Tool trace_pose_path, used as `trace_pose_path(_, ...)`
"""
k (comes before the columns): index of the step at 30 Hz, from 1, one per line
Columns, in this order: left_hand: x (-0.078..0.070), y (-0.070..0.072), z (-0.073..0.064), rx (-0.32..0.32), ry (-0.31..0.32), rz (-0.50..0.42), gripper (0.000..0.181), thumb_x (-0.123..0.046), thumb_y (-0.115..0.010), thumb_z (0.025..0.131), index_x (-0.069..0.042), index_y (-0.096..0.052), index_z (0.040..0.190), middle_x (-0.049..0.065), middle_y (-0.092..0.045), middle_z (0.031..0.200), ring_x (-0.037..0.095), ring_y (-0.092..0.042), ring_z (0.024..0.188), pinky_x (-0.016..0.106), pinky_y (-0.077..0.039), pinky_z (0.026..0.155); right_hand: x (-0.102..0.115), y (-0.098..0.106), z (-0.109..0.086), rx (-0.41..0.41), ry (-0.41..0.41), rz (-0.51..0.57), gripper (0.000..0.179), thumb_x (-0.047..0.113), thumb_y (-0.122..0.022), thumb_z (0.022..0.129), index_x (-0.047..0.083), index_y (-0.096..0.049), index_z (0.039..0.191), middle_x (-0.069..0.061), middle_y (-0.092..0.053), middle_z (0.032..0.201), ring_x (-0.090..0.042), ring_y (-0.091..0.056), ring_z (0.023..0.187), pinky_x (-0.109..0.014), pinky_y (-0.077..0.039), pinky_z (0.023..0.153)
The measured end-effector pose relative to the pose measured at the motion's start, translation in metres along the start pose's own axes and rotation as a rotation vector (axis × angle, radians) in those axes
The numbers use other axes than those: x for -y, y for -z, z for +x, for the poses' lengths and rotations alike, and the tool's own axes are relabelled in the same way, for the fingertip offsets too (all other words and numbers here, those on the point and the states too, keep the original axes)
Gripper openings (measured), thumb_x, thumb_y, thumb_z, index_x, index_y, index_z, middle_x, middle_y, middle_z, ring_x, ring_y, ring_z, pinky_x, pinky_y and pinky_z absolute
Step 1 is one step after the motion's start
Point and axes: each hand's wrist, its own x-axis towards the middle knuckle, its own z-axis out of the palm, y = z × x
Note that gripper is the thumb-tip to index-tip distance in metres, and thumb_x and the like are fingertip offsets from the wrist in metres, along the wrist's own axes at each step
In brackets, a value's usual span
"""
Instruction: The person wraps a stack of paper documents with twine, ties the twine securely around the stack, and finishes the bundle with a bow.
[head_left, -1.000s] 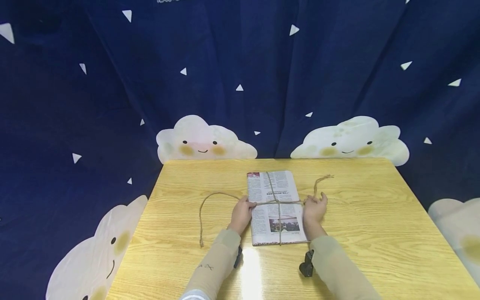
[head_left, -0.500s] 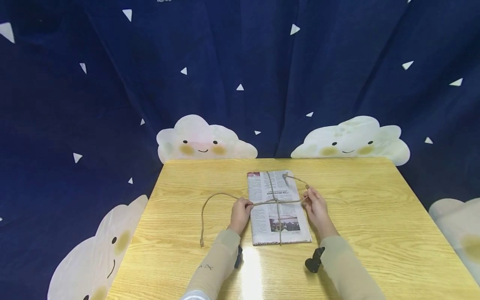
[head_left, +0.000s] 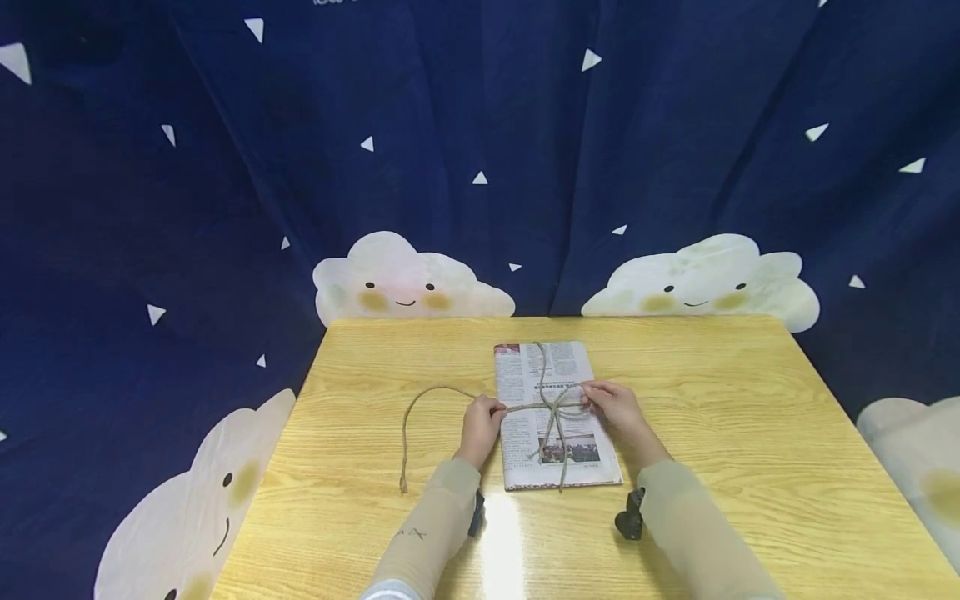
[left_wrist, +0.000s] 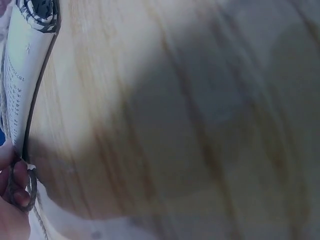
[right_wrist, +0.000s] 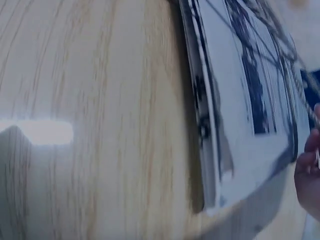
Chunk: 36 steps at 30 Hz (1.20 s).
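A folded newspaper bundle (head_left: 521, 458) lies on the table with twine (head_left: 560, 450) crossing it lengthwise and widthwise. At its left edge my left hand (head_left: 480, 427) pinches the widthwise strand; in the left wrist view, twine (left_wrist: 33, 187) loops past the curled fingers (left_wrist: 20, 175). My right hand (head_left: 618, 414) is over the bundle's right side, pinching twine close to the crossing. There the twine forms a small loop, and a short end slants down-left over the printed photo. The right wrist view catches only part of the right hand (right_wrist: 307, 182) at its edge.
The long free end of twine curves over the wooden table (head_left: 360, 400) left of the bundle. A dark blue curtain (head_left: 480, 100) with printed clouds hangs behind the table's far edge. Small black devices (head_left: 628, 515) sit at both wrists.
My right hand has moved from the bundle's right edge inward toward the crossing. The twine's short end swung from the right across to the lower left. My left hand stays almost still.
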Motion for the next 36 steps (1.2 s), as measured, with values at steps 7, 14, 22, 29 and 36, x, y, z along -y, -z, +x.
trace_pose_path(7,0.000,0.000,0.000,0.019,0.022,0.008,0.004,-0.002,-0.067,0.080,-0.001,-0.070,0.082,0.005,-0.059,0.078,0.016,-0.057,0.072,0.025,-0.048,0.064,0.003,-0.017,0.006,-0.136,-0.029,0.047,0.027,0.009,-0.060,0.088,-0.008,-0.050,0.107,0.001,-0.066,0.073,-0.005,-0.054,0.057,-0.015,-0.046,0.053)
trace_pose_path(14,-0.001,0.000,0.001,0.010,0.016,0.014,0.003,-0.002,-0.068,0.079,-0.002,-0.070,0.081,0.005,-0.059,0.077,0.017,-0.057,0.072,0.026,-0.049,0.065,0.000,-0.014,0.003,-0.004,-0.017,0.072,0.041,0.006,-0.051,0.093,-0.008,-0.042,0.130,-0.021,-0.054,0.122,-0.005,-0.060,0.085,-0.019,-0.050,0.077)
trace_pose_path(22,-0.001,0.000,0.000,-0.004,0.009,0.020,0.003,-0.001,-0.068,0.078,-0.001,-0.070,0.081,0.005,-0.059,0.077,0.018,-0.057,0.072,0.028,-0.049,0.066,-0.002,-0.017,0.000,-0.055,-0.032,-0.153,0.039,0.005,-0.054,0.091,-0.013,-0.046,0.123,-0.028,-0.057,0.109,-0.006,-0.057,0.076,-0.019,-0.051,0.070)
trace_pose_path(29,-0.001,0.002,-0.001,-0.006,-0.018,0.010,0.003,0.000,-0.068,0.078,0.000,-0.070,0.080,0.005,-0.059,0.076,0.018,-0.057,0.071,0.027,-0.049,0.065,0.001,-0.028,0.003,-0.135,-0.018,-0.277,0.028,0.008,-0.061,0.086,-0.013,-0.059,0.104,-0.008,-0.063,0.076,-0.006,-0.051,0.062,-0.016,-0.043,0.055)
trace_pose_path(36,0.000,0.001,-0.002,-0.013,-0.028,0.003,0.003,0.000,-0.068,0.078,0.000,-0.070,0.080,0.006,-0.058,0.075,0.018,-0.057,0.070,0.027,-0.049,0.065,0.000,-0.024,0.006,-0.090,-0.122,0.331,0.034,0.008,-0.051,0.093,-0.010,-0.046,0.121,0.007,-0.062,0.072,0.000,-0.052,0.059,-0.011,-0.041,0.049)
